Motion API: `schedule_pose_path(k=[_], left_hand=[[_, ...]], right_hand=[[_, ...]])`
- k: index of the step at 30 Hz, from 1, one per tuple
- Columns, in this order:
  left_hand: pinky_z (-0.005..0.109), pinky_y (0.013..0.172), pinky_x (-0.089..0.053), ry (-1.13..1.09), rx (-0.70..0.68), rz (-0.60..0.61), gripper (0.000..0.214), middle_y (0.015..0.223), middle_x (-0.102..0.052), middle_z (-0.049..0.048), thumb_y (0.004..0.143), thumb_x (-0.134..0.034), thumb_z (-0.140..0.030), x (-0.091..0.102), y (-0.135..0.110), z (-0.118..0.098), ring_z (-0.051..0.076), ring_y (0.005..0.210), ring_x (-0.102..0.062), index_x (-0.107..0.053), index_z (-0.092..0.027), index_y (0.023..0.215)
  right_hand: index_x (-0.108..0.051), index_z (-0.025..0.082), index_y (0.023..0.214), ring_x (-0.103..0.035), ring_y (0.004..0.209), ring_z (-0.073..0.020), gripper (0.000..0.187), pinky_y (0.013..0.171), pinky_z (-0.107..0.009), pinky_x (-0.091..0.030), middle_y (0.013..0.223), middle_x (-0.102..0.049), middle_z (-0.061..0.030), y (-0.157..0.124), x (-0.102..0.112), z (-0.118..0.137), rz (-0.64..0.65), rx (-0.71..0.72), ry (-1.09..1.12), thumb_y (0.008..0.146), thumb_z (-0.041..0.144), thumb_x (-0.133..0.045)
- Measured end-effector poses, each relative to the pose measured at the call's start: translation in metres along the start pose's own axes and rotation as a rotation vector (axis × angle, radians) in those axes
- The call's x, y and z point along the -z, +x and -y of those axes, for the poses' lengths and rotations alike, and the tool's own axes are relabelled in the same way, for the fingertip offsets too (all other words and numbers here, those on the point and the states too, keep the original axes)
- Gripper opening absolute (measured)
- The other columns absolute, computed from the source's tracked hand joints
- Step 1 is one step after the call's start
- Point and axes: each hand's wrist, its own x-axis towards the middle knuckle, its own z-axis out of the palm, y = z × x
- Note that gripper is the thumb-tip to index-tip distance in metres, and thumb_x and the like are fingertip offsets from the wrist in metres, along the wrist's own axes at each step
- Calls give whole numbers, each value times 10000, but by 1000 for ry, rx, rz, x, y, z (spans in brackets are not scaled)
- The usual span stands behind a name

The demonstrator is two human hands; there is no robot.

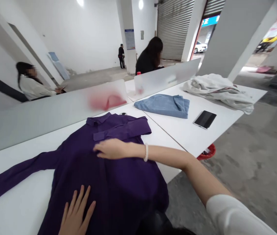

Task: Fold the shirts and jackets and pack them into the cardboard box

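A purple long-sleeved shirt (119, 182) lies spread on the white table (23, 202), collar toward the divider. One sleeve is folded across its chest, the other stretches out to the left. My right hand (110, 148) rests flat on the shirt's upper middle, fingers out, next to the folded sleeve. A white bead bracelet (146, 152) circles that wrist. My left hand (76, 213) lies palm down on the lower part of the shirt with its fingers spread. Neither hand holds anything.
A folded blue garment (164, 105), a dark phone (204, 119) and a heap of white cloth (220, 89) lie on the adjoining table to the right. Frosted dividers (43, 114) run along the back. Two seated people work behind them; another stands far off. A red bin (208, 151) sits under the table.
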Motion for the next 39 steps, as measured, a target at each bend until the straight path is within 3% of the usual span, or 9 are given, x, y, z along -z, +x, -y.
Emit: schedule_pose_path(k=[5,9,14,18,24,30,33,36,39], left_hand=[[308,906,-505,-292,219,114,506,1144,-676,62,886,-338,-483,57,66,6,203,1046,-637,-620,-167,1164],[320,882,-490,-329,90,51,431,1059,-679,69,921,-357,-437,90,160,-11,195,962,-637,-633,-153,1090],[398,894,-476,-338,54,-32,436,1231,-519,99,950,-388,-401,90,232,-38,188,997,-585,-535,-64,1184],[386,902,-460,-353,54,-55,505,1266,-482,82,973,-231,-388,84,250,-41,161,967,-587,-537,-31,1157],[367,798,-483,-353,109,-78,501,1032,-620,76,926,-321,-505,98,270,-23,195,874,-617,-581,-92,1043],[388,780,-449,-582,163,-518,384,913,-624,50,772,-552,-566,155,271,-12,241,886,-583,-565,-234,964],[385,750,-434,-704,220,-590,354,907,-621,28,750,-599,-547,173,266,0,243,904,-585,-561,-270,969],[368,759,-455,-719,372,-505,320,924,-632,14,756,-613,-523,163,261,23,236,926,-595,-559,-279,957],[346,787,-483,-677,504,-368,277,933,-644,35,786,-601,-424,124,256,48,207,901,-609,-558,-212,959]], right_hand=[[-539,123,1228,-525,1193,-179,341,1068,-366,-355,1254,-589,-117,-46,-82,-11,42,190,-62,965,302,-417],[-521,96,1281,-394,1324,-199,392,1123,-384,-283,1380,-492,-124,-55,-93,-17,58,151,-1,976,299,-383],[-480,130,1339,-298,1380,-217,451,1132,-427,-259,1443,-417,-123,-56,-87,-14,95,146,-12,984,373,-344],[-413,145,1393,-233,1396,-313,592,1096,-575,-238,1467,-370,-143,-59,-87,-12,60,60,-78,949,527,-331],[-422,101,1387,-262,1381,-327,636,1097,-539,-263,1461,-371,-166,-60,-85,-21,5,-5,-126,946,545,-313],[-419,80,1387,-428,1298,-254,548,1071,-398,-354,1403,-452,-176,-56,-65,-60,-114,-234,-90,980,433,-319],[-475,102,1346,-581,1129,-228,496,981,-337,-437,1228,-612,-149,-56,-56,-82,-95,-394,-49,984,404,-324],[-498,126,1329,-584,1126,-224,447,1014,-360,-407,1215,-626,-132,-63,-48,-106,-98,-573,-68,991,318,-278],[-360,149,1434,-490,1246,-208,475,1094,-378,-320,1361,-522,-100,-75,-41,-129,-117,-647,-86,979,231,-246]])
